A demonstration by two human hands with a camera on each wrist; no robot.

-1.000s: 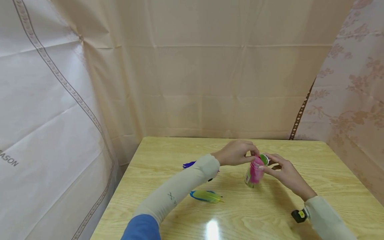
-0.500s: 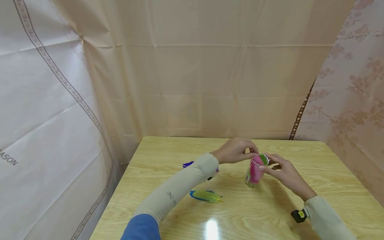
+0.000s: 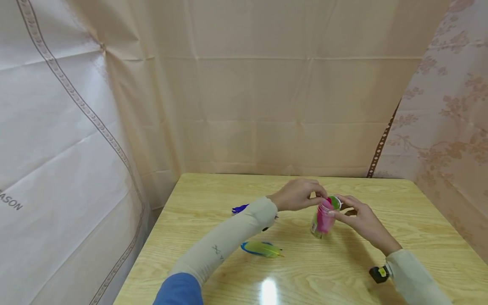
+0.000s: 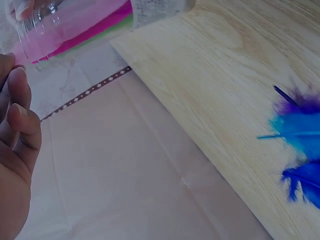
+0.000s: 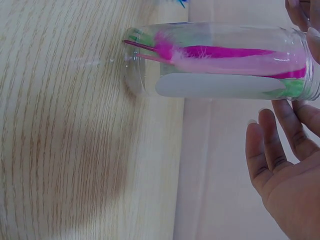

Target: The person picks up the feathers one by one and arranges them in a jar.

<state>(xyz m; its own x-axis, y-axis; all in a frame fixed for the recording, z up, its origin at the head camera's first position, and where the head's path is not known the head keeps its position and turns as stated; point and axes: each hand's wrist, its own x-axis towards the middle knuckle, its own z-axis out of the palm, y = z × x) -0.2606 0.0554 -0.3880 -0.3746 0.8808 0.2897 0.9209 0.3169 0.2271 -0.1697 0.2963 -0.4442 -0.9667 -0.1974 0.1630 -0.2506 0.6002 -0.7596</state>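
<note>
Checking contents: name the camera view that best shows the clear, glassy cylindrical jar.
Right wrist: the clear, cylindrical jar appears large, nearly whole. The head view shows it small, partly covered by the right hand; left wrist crops it at the top.

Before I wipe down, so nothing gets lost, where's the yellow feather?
The yellow feather lies on the table in the head view, left of the jar and nearer the camera, just right of the left sleeve.
</note>
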